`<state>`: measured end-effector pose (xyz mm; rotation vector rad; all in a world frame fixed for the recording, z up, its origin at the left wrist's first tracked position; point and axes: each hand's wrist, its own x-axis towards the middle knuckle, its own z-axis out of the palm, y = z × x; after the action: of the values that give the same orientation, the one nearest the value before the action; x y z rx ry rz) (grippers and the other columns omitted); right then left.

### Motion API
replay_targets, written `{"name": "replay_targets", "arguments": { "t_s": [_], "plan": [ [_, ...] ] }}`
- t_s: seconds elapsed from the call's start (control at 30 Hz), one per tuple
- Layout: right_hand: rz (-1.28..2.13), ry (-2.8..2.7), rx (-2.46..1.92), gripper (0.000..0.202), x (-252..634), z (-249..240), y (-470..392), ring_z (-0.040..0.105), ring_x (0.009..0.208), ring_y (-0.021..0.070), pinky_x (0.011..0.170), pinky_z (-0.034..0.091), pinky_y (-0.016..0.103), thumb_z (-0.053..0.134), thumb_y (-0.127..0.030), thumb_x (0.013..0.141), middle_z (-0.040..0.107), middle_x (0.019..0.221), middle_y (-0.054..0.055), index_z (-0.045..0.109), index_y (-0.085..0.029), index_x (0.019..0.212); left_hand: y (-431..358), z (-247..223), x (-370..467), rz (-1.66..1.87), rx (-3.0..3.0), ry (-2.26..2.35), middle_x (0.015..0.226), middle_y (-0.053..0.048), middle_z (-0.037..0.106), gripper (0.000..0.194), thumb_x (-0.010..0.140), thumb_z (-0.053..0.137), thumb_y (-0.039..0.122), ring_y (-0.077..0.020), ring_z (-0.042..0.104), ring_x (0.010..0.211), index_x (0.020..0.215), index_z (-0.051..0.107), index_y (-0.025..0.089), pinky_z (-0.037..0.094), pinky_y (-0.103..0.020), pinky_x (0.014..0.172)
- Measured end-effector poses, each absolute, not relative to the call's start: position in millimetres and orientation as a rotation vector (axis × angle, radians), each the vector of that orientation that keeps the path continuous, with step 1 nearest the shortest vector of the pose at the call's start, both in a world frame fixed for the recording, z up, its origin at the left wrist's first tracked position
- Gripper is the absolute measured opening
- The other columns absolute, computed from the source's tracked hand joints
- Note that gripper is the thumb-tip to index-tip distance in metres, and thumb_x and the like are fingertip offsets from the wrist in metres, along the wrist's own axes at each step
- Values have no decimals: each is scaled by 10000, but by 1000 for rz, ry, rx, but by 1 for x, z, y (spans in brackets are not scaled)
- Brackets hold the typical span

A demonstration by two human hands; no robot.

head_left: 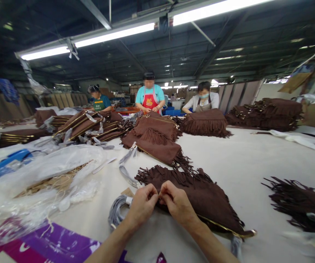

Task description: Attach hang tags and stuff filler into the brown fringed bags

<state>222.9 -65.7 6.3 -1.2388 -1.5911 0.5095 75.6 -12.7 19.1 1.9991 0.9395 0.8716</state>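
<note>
A dark brown fringed bag [201, 191] lies flat in front of me, its gold zipper [220, 226] along the near edge. At the bag's near left corner, my left hand [143, 202] and my right hand [177, 202] meet, thumbs and forefingers pinched. Whatever small thing sits between the fingertips is too tiny and covered to name. Beside my left hand rests a coiled grey wrapped strap [117, 212], and a small brown card [127, 192] shows just behind it. A plastic-wrapped strap [127, 175] runs from there toward the bags farther back.
Brown fringed bags [157, 137] are piled across the far side, with another bag [305, 204] at right. Clear plastic with stringed brown tags [56, 180] covers the left, above a purple printed bag [61, 241]. Several co-workers, one in a red apron [149, 100], stand opposite.
</note>
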Motion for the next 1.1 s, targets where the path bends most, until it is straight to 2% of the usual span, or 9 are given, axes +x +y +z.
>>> {"name": "replay_targets", "arguments": {
  "t_s": [0.2,0.33,0.47,0.57,0.63,0.73,0.83,0.97,1.1],
  "plan": [
    [441,-1673,-1249,146,218,0,-66,556,561,133,547,397,207,403,-118,826,543,623,-41,429,-224,729,-15,20,78,850,2044,975,628,4,573,123,739,454,174,-153,514,635,637,522,188,369,-251,609],
    [425,-1696,-1289,116,223,13,-66,609,623,150,589,449,215,404,-151,879,587,703,-20,477,-223,825,-14,34,68,830,2084,924,724,-25,635,146,770,452,202,-175,567,725,711,584,185,421,-269,687],
    [9,-1891,-1399,203,209,35,-78,632,799,185,687,466,244,397,-106,891,651,891,52,571,-201,936,3,53,36,992,2057,981,945,-63,673,251,788,419,229,-203,583,919,904,636,180,436,-316,857],
    [-101,-2189,-1349,178,166,42,-94,633,739,177,621,473,234,497,-60,841,657,832,18,594,-205,876,17,65,16,1000,2029,1076,873,-53,671,260,769,396,232,-200,589,849,862,630,168,455,-318,811],
    [-65,-2364,-1341,145,129,40,-99,631,677,185,523,483,245,623,-141,813,672,898,19,597,-197,945,21,71,15,900,2075,1022,808,-38,657,255,771,387,243,-189,586,780,824,624,166,462,-303,762],
    [-70,-2460,-1578,428,89,33,-92,639,715,241,465,515,301,761,-365,767,673,962,105,600,-103,1065,15,76,32,709,2237,879,802,-36,655,245,792,398,248,-190,592,789,810,629,165,459,-296,764],
    [-129,-2552,-1628,382,81,28,-87,643,748,239,477,525,294,762,-382,793,686,884,104,630,-84,991,2,74,59,509,2504,715,908,-46,658,220,762,473,187,-200,588,896,895,647,173,445,-304,840],
    [-309,-2516,-1453,272,100,20,-117,592,503,175,321,385,263,736,-365,813,677,788,40,605,-149,911,-16,68,90,276,2819,442,1081,-57,619,292,717,563,112,-205,558,1019,989,622,202,426,-307,916],
    [-592,-2309,-1526,240,128,4,-164,526,360,163,266,196,294,696,-339,801,612,640,-41,496,-221,741,-28,62,109,265,3101,638,995,-90,624,130,778,568,161,-254,577,943,905,594,180,456,-369,831]
  ]
}}
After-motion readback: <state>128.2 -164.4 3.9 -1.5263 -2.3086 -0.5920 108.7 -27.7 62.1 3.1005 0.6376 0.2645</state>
